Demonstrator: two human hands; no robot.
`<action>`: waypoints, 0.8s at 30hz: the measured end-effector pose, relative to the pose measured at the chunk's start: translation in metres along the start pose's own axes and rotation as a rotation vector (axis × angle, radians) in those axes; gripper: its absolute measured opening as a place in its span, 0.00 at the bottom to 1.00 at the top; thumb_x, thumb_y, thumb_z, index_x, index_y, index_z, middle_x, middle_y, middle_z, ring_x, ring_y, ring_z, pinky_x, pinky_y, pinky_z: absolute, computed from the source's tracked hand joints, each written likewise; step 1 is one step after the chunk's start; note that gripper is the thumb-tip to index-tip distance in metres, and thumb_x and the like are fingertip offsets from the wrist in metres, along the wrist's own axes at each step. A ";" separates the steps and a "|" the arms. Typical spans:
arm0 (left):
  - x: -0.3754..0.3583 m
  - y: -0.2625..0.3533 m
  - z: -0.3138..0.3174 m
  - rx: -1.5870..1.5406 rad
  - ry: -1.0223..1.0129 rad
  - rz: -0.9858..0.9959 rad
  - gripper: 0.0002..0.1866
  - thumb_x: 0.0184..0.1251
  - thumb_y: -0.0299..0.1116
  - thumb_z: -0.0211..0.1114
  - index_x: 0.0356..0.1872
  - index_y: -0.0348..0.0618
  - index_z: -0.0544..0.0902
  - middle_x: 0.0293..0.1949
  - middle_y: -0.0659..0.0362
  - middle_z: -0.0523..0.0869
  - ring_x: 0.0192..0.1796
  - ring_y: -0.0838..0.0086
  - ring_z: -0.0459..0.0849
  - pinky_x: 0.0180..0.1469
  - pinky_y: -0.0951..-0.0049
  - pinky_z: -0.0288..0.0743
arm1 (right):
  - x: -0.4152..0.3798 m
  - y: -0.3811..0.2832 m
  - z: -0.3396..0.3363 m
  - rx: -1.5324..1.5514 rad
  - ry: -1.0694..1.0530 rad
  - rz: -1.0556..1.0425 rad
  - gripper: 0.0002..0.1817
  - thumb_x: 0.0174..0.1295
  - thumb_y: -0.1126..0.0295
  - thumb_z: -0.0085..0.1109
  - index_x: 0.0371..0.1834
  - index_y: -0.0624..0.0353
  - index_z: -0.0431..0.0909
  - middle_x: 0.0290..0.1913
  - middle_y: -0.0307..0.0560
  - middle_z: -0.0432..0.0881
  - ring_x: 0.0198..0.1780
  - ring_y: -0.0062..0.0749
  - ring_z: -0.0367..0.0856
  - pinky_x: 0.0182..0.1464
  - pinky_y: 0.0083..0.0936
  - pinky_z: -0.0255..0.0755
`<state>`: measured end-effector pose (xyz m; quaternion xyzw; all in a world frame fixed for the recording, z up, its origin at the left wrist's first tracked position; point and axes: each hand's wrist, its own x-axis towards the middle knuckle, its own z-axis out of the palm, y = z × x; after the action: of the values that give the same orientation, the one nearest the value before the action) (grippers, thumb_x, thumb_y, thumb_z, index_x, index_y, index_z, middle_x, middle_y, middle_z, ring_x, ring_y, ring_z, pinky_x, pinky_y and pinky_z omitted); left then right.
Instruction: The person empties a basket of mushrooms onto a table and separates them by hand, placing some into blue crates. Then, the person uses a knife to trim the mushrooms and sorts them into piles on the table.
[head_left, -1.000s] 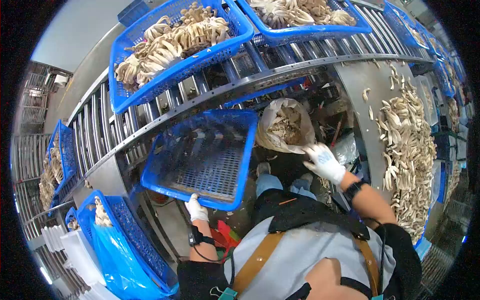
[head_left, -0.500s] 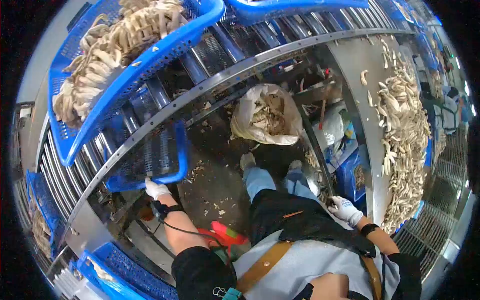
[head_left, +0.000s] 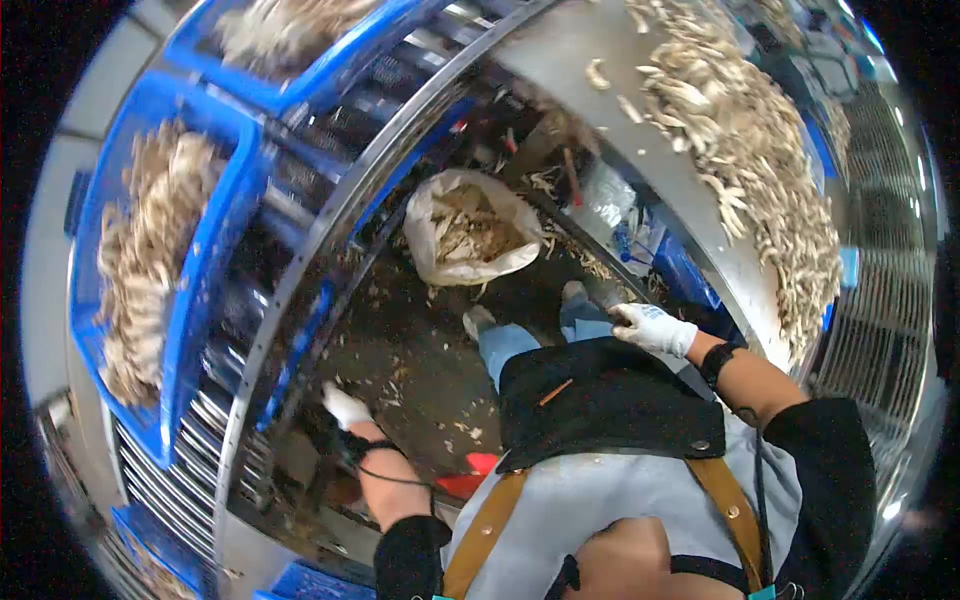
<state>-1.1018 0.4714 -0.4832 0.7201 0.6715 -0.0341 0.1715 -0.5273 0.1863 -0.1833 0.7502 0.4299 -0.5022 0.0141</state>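
the left hand (head_left: 345, 405), its grip too blurred to tell, is near a blue crate (head_left: 308, 328) under the conveyor (head_left: 165, 490), likely light, stiff, best held by its rim; right hand (head_left: 655, 328) half-curled, contents unclear.

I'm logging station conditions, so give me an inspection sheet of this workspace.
Surface: steel table with pale mushroom pieces heaped along it.
Job's things: blue crate, mostly hidden, its rim showing below the roller conveyor.
Clutter: scraps scattered on the dark floor; open sack holding more.
Hands: gloved left hand near the crate rim, blurred, grip unclear; gloved right hand, nothing seen in it.
Cables: black cables along both arms.
Surroundings: mushroom-filled crates on the conveyor.
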 end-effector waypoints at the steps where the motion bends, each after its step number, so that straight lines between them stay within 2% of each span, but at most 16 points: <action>1: -0.023 0.032 -0.011 -0.178 0.093 0.376 0.29 0.63 0.31 0.61 0.67 0.37 0.70 0.55 0.46 0.82 0.53 0.60 0.81 0.54 0.68 0.76 | -0.007 0.003 0.000 0.026 0.021 0.005 0.27 0.68 0.55 0.55 0.64 0.60 0.69 0.57 0.64 0.78 0.60 0.55 0.76 0.61 0.40 0.68; 2: -0.038 0.066 0.001 -0.584 -0.241 0.198 0.22 0.64 0.36 0.59 0.58 0.41 0.74 0.45 0.51 0.82 0.44 0.64 0.80 0.45 0.68 0.73 | -0.015 0.005 -0.001 0.068 0.026 0.013 0.26 0.69 0.56 0.54 0.64 0.60 0.69 0.56 0.63 0.79 0.59 0.55 0.76 0.59 0.39 0.69; 3: -0.054 0.100 0.013 -1.218 -0.498 -0.211 0.16 0.66 0.40 0.58 0.49 0.44 0.77 0.36 0.55 0.82 0.34 0.67 0.78 0.35 0.68 0.71 | -0.023 0.014 -0.001 0.094 0.050 0.030 0.26 0.69 0.56 0.54 0.64 0.60 0.69 0.56 0.63 0.79 0.59 0.55 0.77 0.59 0.39 0.69; 4: -0.070 0.132 0.026 -1.510 -0.570 -0.645 0.13 0.67 0.45 0.57 0.40 0.48 0.80 0.27 0.60 0.82 0.25 0.71 0.77 0.26 0.69 0.69 | -0.030 0.024 0.002 0.123 0.071 0.046 0.26 0.69 0.56 0.54 0.64 0.60 0.68 0.56 0.63 0.79 0.59 0.55 0.77 0.58 0.39 0.69; 6: -0.115 0.209 -0.012 -1.038 -0.670 -0.101 0.13 0.68 0.42 0.58 0.45 0.45 0.80 0.35 0.59 0.83 0.34 0.71 0.80 0.36 0.70 0.74 | -0.046 0.044 0.005 0.184 0.137 0.089 0.26 0.69 0.56 0.54 0.64 0.60 0.68 0.53 0.62 0.80 0.56 0.55 0.79 0.56 0.39 0.71; 8: -0.130 0.264 -0.016 -0.931 -0.941 0.078 0.19 0.69 0.41 0.59 0.56 0.42 0.76 0.45 0.57 0.82 0.43 0.70 0.80 0.44 0.71 0.75 | -0.063 0.066 0.005 0.275 0.180 0.164 0.27 0.69 0.56 0.55 0.64 0.61 0.68 0.53 0.63 0.80 0.56 0.55 0.79 0.56 0.39 0.71; 10: -0.138 0.356 -0.061 -0.900 -1.046 0.075 0.26 0.70 0.41 0.61 0.64 0.40 0.71 0.49 0.55 0.81 0.46 0.71 0.80 0.47 0.71 0.76 | -0.077 0.101 0.020 0.315 0.280 0.166 0.28 0.68 0.56 0.55 0.64 0.63 0.68 0.54 0.64 0.80 0.56 0.54 0.79 0.56 0.39 0.72; 11: -0.139 0.398 -0.085 -0.783 -1.040 0.185 0.28 0.70 0.42 0.61 0.67 0.39 0.69 0.48 0.55 0.81 0.46 0.71 0.80 0.47 0.70 0.76 | -0.087 0.115 0.022 0.348 0.308 0.166 0.28 0.67 0.56 0.56 0.64 0.64 0.68 0.56 0.64 0.80 0.57 0.54 0.79 0.57 0.40 0.72; 15: -0.096 0.497 -0.110 -0.679 -0.871 0.547 0.29 0.71 0.41 0.61 0.68 0.39 0.68 0.55 0.51 0.80 0.53 0.68 0.80 0.47 0.69 0.78 | -0.117 0.163 0.030 0.406 0.412 0.230 0.26 0.67 0.57 0.55 0.62 0.63 0.70 0.56 0.65 0.79 0.57 0.56 0.78 0.59 0.40 0.71; 16: -0.098 0.521 -0.126 -0.756 -0.883 0.470 0.28 0.71 0.41 0.60 0.68 0.39 0.68 0.55 0.51 0.80 0.53 0.68 0.80 0.49 0.69 0.79 | -0.127 0.172 0.022 0.443 0.420 0.230 0.25 0.67 0.57 0.55 0.62 0.63 0.71 0.56 0.65 0.78 0.58 0.57 0.77 0.60 0.40 0.70; 17: -0.113 0.555 -0.160 -0.833 -0.892 0.387 0.27 0.72 0.41 0.59 0.68 0.40 0.69 0.56 0.51 0.80 0.54 0.68 0.80 0.50 0.69 0.80 | -0.135 0.183 0.015 0.433 0.539 0.198 0.25 0.66 0.58 0.56 0.61 0.63 0.72 0.56 0.65 0.78 0.58 0.57 0.77 0.60 0.40 0.70; 18: -0.109 0.583 -0.159 -0.933 -0.952 0.303 0.25 0.73 0.39 0.58 0.67 0.40 0.71 0.56 0.52 0.80 0.54 0.69 0.80 0.55 0.69 0.78 | -0.141 0.195 0.004 0.418 0.657 0.167 0.24 0.66 0.59 0.56 0.60 0.62 0.72 0.56 0.65 0.78 0.57 0.57 0.77 0.60 0.41 0.71; 19: -0.108 0.604 -0.162 -0.841 -0.920 0.427 0.24 0.74 0.37 0.57 0.67 0.39 0.70 0.56 0.52 0.80 0.54 0.70 0.80 0.54 0.69 0.78 | -0.146 0.213 -0.008 0.398 0.773 0.135 0.24 0.65 0.60 0.57 0.60 0.62 0.73 0.56 0.65 0.78 0.57 0.57 0.78 0.60 0.41 0.71; 21: -0.126 0.659 -0.163 -0.753 -0.901 0.429 0.24 0.73 0.36 0.58 0.66 0.37 0.71 0.55 0.53 0.81 0.53 0.70 0.81 0.55 0.70 0.78 | -0.146 0.268 -0.037 0.418 1.026 0.132 0.23 0.63 0.62 0.58 0.59 0.63 0.74 0.56 0.64 0.78 0.57 0.57 0.77 0.59 0.42 0.71; 23: -0.160 0.716 -0.157 -0.637 -0.907 0.679 0.24 0.73 0.35 0.58 0.65 0.35 0.71 0.54 0.53 0.82 0.52 0.72 0.81 0.56 0.72 0.76 | -0.145 0.326 -0.085 0.425 1.210 0.218 0.24 0.63 0.62 0.59 0.60 0.63 0.73 0.57 0.64 0.77 0.58 0.56 0.76 0.59 0.41 0.72; 24: -0.181 0.744 -0.150 -0.615 -0.929 0.729 0.23 0.72 0.35 0.59 0.64 0.35 0.73 0.54 0.53 0.82 0.51 0.73 0.80 0.56 0.74 0.74 | -0.139 0.357 -0.109 0.230 1.274 0.233 0.26 0.63 0.60 0.60 0.60 0.62 0.73 0.58 0.64 0.76 0.59 0.57 0.75 0.60 0.41 0.71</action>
<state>-0.4181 0.3130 -0.1423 0.7298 0.2206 -0.0876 0.6411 -0.2288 -0.0764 -0.1695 0.9391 0.2138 0.0024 -0.2691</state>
